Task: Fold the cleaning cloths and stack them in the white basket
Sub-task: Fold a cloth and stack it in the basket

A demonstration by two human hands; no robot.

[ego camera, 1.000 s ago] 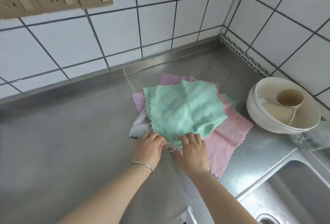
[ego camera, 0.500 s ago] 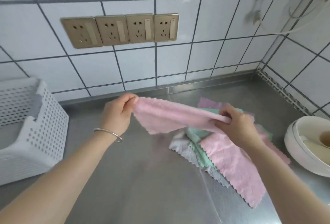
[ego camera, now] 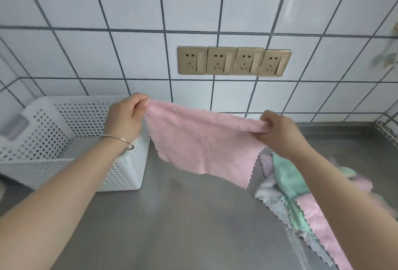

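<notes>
A pink cleaning cloth (ego camera: 202,144) hangs in the air above the steel counter, stretched between both hands. My left hand (ego camera: 126,116) pinches its left top corner, and my right hand (ego camera: 277,129) pinches its right top corner. The white perforated basket (ego camera: 127,172) stands on the counter at the left, just beneath my left wrist; its inside looks bare. A pile of green, pink and grey cloths (ego camera: 288,185) lies on the counter at the right, partly hidden by my right forearm.
The steel counter (ego camera: 183,226) runs along a white tiled wall. A row of several gold wall sockets (ego camera: 233,60) sits above the hands. Bare counter lies between the basket and the cloth pile.
Both hands took a pink cloth out of the pile, lifted it and carried it left. The view swung left and up, bringing the basket closer and the bowl out of sight.
</notes>
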